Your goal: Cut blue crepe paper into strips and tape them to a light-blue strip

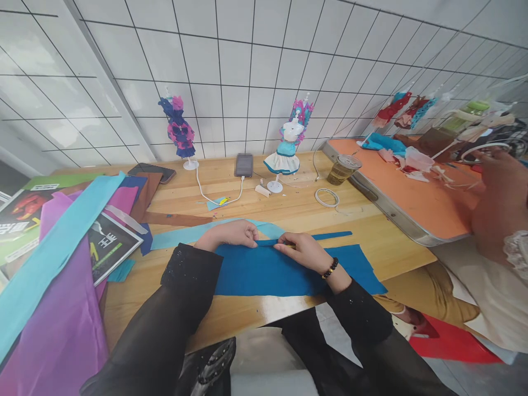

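Note:
My left hand [236, 233] is closed in a pinch on the left part of a narrow blue strip [267, 242], paper or cloth, I cannot tell which. A short way along, my right hand [304, 251] pinches the same strip, whose loose end runs out beyond it to the right. A dark bracelet circles my right wrist. Under both hands lies a wide blue sheet [268, 278] near the table's front edge. Just behind them a light blue band [177, 237] stretches across the wood, partly covered by my left hand.
Coloured sheets [68, 247] and booklets pile at the left. Along the back stand a dark blue-and-pink doll dress [180, 132], a white-and-turquoise one [284, 157], a small device [244, 165], a tape roll [326, 198] and a cup [343, 169]. Another person's arm [501, 203] reaches over the orange table [408, 203].

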A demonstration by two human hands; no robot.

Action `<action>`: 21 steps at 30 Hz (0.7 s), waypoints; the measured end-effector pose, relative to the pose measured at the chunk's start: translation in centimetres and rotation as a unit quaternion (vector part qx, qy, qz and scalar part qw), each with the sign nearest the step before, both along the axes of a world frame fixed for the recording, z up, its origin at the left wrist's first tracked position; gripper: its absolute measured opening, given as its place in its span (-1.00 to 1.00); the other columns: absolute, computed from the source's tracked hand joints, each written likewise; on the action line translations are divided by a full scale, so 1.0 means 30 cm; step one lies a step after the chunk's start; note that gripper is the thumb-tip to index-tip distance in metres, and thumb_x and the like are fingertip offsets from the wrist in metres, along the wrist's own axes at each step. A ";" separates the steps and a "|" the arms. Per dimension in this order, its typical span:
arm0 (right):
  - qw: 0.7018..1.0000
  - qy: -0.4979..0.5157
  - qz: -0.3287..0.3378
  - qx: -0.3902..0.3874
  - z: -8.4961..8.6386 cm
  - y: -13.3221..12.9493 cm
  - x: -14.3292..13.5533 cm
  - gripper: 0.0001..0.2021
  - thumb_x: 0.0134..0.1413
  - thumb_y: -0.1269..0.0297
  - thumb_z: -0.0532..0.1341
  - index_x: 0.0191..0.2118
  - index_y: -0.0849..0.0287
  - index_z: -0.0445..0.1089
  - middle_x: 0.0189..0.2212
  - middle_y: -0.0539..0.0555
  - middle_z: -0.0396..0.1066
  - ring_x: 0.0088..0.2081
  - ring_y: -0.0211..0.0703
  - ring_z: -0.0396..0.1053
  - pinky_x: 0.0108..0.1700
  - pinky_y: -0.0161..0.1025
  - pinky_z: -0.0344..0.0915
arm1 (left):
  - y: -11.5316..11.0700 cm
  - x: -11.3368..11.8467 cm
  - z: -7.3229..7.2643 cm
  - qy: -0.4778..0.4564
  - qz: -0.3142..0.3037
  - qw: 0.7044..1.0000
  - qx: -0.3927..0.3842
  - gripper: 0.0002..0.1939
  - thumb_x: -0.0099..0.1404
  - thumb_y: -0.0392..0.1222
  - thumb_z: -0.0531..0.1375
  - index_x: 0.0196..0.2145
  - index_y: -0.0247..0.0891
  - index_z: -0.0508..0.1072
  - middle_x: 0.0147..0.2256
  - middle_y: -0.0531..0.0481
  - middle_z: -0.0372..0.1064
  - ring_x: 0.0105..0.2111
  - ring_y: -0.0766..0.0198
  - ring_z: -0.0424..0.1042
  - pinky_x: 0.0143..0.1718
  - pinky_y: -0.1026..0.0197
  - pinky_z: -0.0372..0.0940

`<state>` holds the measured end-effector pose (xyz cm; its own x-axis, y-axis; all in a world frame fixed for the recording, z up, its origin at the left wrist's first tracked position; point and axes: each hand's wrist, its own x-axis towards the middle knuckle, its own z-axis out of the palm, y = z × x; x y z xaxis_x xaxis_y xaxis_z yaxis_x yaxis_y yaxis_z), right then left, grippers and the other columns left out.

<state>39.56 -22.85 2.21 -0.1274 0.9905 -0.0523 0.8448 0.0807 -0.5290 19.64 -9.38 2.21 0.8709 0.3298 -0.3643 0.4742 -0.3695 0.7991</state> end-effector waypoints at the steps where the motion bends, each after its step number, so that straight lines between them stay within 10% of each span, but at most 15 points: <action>1: 1.000 0.000 -0.002 0.000 0.000 -0.001 0.000 -0.64 0.09 -0.03 0.04 -0.34 0.14 0.40 -0.51 0.03 0.41 -0.49 -0.24 0.29 -0.43 -0.33 0.11 | 0.001 -0.001 -0.001 -0.001 0.000 1.000 -0.002 -0.78 -0.03 -0.11 0.19 -0.39 -0.23 0.39 -0.52 0.13 0.32 -0.48 0.35 0.28 -0.47 0.34 0.13; 21: 1.000 -0.011 -0.012 0.012 -0.002 -0.003 -0.006 -0.66 0.09 -0.01 0.05 -0.37 0.13 0.41 -0.50 0.04 0.43 -0.48 -0.23 0.31 -0.42 -0.33 0.11 | 0.013 -0.009 -0.019 -0.001 -0.005 1.000 -0.014 -0.72 -0.05 -0.08 0.21 -0.33 -0.21 0.42 -0.49 0.11 0.39 -0.46 0.33 0.33 -0.45 0.33 0.15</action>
<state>39.38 -22.95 2.13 -0.1029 0.9942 -0.0305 0.8581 0.0732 -0.5083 19.37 -9.00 1.66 0.8745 0.3110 -0.3721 0.4695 -0.3511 0.8101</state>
